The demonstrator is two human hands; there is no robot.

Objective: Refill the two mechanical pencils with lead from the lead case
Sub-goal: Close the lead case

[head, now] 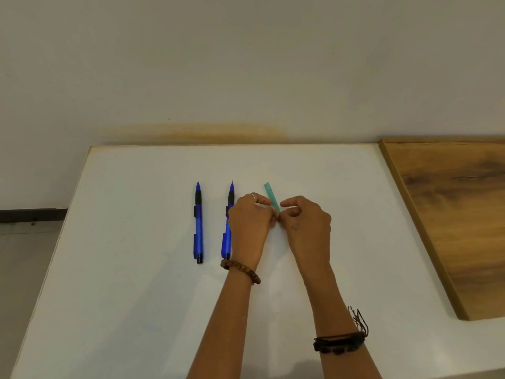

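Two blue mechanical pencils lie side by side on the white table (136, 269), tips pointing away from me. The left pencil (198, 222) is fully visible. The right pencil (231, 198) is partly hidden under my left hand (250, 225). A slim teal lead case (272, 196) sticks up and away between my two hands. My left hand and my right hand (306, 225) meet at its near end, fingers pinched on it. The case's near end is hidden by my fingers.
A wooden board (451, 214) lies along the table's right side. A pale wall stands just behind the table's far edge. The table's left edge drops off to the floor.
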